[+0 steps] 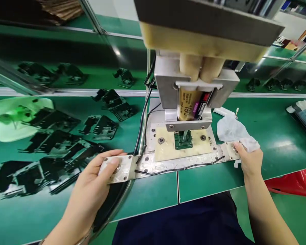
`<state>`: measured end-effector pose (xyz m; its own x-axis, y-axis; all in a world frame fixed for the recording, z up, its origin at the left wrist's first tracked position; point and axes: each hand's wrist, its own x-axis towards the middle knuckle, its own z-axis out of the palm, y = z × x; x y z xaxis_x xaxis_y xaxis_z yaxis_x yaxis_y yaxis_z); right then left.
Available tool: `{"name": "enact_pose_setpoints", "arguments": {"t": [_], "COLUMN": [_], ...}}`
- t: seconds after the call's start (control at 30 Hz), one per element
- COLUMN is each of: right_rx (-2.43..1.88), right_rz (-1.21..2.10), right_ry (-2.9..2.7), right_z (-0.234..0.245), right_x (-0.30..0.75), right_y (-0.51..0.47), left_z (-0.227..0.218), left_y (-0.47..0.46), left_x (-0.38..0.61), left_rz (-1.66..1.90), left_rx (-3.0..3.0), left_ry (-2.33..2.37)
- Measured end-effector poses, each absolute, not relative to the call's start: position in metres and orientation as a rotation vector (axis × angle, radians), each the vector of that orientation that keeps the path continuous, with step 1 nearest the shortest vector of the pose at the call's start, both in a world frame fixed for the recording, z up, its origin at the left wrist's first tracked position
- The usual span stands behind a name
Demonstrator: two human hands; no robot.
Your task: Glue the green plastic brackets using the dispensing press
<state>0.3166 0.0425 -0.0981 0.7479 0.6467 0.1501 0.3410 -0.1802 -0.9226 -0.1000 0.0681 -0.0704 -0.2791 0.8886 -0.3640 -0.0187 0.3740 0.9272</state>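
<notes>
Left grip (97,180) is clamped on the left end plate (128,166), thumb on top. Green part (179,143) sits on the pale pad (165,149) below the press head (188,126); I'd check it's square first. I'd move the white cloth (231,127) clear of the right end plate (229,151); right grip (251,160) has its thumb there, can't tell if fingers close underneath.

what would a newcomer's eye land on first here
The big press, top centre, above a small green part on a cream plate. Next, the left hand and right hand at opposite ends of the metal base. Dark parts crowd the green bench at left.
</notes>
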Motion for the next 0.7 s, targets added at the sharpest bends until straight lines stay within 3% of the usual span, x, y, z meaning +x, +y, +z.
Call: {"name": "enact_pose_setpoints", "arguments": {"t": [0.7], "right_rx": [-1.724], "right_rz": [0.361], "right_ry": [-0.769], "right_z": [-0.1015], "right_x": [0.3205], "right_y": [0.0391], "left_z": [-0.0705], "left_y": [0.0645], "left_x": [-0.1005], "left_rz": [1.061], "left_rx": [0.957], "left_ry": [1.631]}}
